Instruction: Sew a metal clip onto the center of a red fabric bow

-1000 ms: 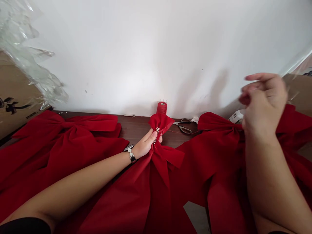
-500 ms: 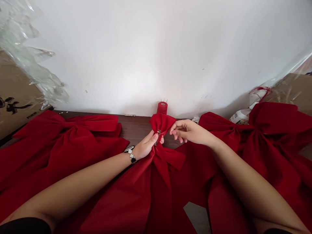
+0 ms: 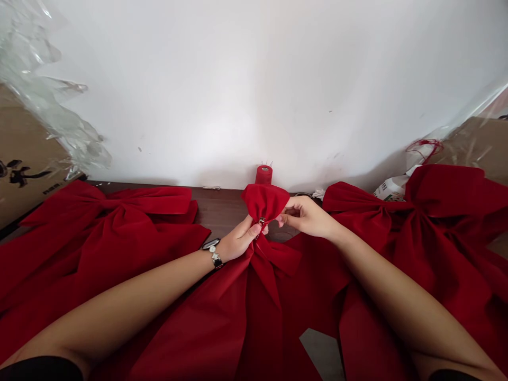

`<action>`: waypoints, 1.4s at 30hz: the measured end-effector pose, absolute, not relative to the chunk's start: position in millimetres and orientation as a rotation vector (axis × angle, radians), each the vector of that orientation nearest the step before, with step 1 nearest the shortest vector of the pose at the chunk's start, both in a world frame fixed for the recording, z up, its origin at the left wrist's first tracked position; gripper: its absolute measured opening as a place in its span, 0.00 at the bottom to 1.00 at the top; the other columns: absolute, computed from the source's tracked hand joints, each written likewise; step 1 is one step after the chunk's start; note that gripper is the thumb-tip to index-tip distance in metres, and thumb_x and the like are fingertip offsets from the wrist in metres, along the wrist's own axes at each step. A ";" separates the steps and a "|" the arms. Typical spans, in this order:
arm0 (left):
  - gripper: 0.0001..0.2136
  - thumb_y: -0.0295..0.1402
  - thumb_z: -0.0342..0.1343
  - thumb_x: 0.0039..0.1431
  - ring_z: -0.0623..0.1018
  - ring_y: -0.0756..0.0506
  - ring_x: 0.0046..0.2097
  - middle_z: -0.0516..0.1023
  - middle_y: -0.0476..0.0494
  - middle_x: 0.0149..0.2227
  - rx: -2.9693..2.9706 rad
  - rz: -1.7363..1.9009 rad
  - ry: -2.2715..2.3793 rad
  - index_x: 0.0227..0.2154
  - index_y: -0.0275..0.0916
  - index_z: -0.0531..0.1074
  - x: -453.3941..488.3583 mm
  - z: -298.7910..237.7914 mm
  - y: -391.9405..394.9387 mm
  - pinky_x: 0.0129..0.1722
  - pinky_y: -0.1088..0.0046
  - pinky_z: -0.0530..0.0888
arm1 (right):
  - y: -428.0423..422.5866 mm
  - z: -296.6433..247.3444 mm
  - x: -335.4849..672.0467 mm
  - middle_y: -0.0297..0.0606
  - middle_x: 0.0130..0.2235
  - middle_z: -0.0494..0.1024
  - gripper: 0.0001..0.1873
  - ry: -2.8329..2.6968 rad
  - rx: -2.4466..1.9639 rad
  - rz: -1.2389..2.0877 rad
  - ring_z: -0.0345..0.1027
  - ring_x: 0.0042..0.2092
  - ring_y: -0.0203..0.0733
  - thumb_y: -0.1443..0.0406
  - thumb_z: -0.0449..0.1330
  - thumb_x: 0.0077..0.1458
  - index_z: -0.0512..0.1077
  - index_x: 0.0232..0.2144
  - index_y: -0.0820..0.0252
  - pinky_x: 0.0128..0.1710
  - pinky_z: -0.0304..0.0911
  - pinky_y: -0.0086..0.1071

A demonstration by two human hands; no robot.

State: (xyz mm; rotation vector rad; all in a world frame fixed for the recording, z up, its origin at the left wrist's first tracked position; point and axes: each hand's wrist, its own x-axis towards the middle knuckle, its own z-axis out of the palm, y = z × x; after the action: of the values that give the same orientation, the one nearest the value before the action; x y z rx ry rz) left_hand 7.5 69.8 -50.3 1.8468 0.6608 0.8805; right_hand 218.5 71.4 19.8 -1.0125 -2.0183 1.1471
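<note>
A red fabric bow stands in the middle, its long tails spreading towards me. My left hand grips it at the gathered centre, with the thumb on a small metal clip there. At the bow's right edge is my right hand, its thumb and fingers pinched together close to the knot. What lies between those fingertips is too small to make out. Right behind the bow stands a spool of red thread with several pins or needles sticking up from its top.
More red bows lie at the left and at the right on the dark table. A white wall rises behind. Cardboard boxes with clear plastic flank both sides; another metal clip lies by the wall.
My right hand has come in closer to the bow's centre, its fingers more curled. The bow's top has turned slightly, and my left thumb now covers more of the clip.
</note>
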 end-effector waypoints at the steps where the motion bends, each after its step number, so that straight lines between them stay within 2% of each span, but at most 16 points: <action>1: 0.25 0.56 0.38 0.63 0.67 0.47 0.35 0.69 0.44 0.35 1.854 0.881 0.660 0.41 0.37 0.62 7.5 -50.2 69.7 0.42 0.68 0.67 | 72.0 19.4 219.1 0.36 0.27 0.73 0.12 -2.025 -1.012 1.120 0.65 0.29 0.34 0.58 0.63 0.52 0.73 0.29 0.63 0.29 0.61 0.26; 15: 0.24 0.55 0.38 0.64 0.70 0.46 0.39 0.70 0.43 0.37 1.939 0.892 0.649 0.44 0.37 0.63 7.7 -50.2 70.5 0.46 0.66 0.69 | 71.6 10.8 216.6 0.35 0.24 0.71 0.08 -2.105 -0.951 1.000 0.58 0.22 0.29 0.64 0.58 0.52 0.73 0.27 0.66 0.23 0.54 0.23; 27: 0.25 0.55 0.38 0.64 0.70 0.45 0.39 0.71 0.42 0.37 1.923 0.877 0.653 0.43 0.37 0.64 6.8 -50.3 70.5 0.46 0.66 0.68 | 72.2 8.8 216.2 0.32 0.21 0.69 0.09 -2.201 -0.909 0.781 0.56 0.21 0.27 0.68 0.55 0.54 0.69 0.23 0.65 0.23 0.52 0.22; 31: 0.25 0.54 0.39 0.64 0.70 0.45 0.39 0.71 0.42 0.37 1.897 0.879 0.665 0.45 0.36 0.64 7.4 -49.6 71.9 0.46 0.66 0.68 | 66.3 6.6 209.3 0.35 0.26 0.74 0.07 -2.211 -0.920 0.645 0.64 0.26 0.30 0.70 0.53 0.55 0.69 0.27 0.64 0.28 0.57 0.23; 33: 0.25 0.54 0.39 0.64 0.71 0.45 0.41 0.71 0.41 0.39 1.871 0.875 0.657 0.45 0.36 0.64 8.3 -48.5 72.2 0.47 0.66 0.68 | 66.4 4.1 207.4 0.36 0.29 0.76 0.03 -2.176 -0.906 0.713 0.68 0.29 0.33 0.69 0.54 0.57 0.68 0.33 0.63 0.30 0.61 0.25; 35: 0.25 0.54 0.39 0.64 0.71 0.45 0.42 0.72 0.41 0.40 1.842 0.875 0.655 0.45 0.36 0.64 9.0 -47.5 72.1 0.48 0.66 0.68 | 69.4 1.4 208.4 0.37 0.32 0.77 0.04 -2.135 -0.889 0.828 0.71 0.31 0.35 0.66 0.55 0.58 0.67 0.36 0.62 0.32 0.63 0.26; 39: 0.24 0.54 0.40 0.64 0.70 0.45 0.40 0.71 0.43 0.38 1.840 0.879 0.730 0.41 0.37 0.65 8.8 -46.6 71.7 0.48 0.66 0.68 | 77.4 -1.5 214.4 0.40 0.32 0.78 0.12 -2.118 -0.947 0.896 0.71 0.33 0.37 0.59 0.61 0.56 0.72 0.31 0.64 0.34 0.65 0.28; 42: 0.23 0.54 0.40 0.64 0.70 0.45 0.40 0.71 0.43 0.37 1.851 0.873 0.755 0.40 0.37 0.65 8.4 -47.0 72.1 0.48 0.66 0.68 | 77.1 -2.3 214.2 0.39 0.29 0.78 0.14 -2.106 -0.992 0.854 0.71 0.32 0.36 0.58 0.61 0.56 0.75 0.29 0.65 0.34 0.64 0.28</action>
State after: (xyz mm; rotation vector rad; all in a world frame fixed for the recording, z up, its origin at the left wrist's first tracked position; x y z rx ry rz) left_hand 8.4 72.1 -47.0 1.8507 0.7547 0.8732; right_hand 214.2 77.1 -2.3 -0.9923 -2.1064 0.8535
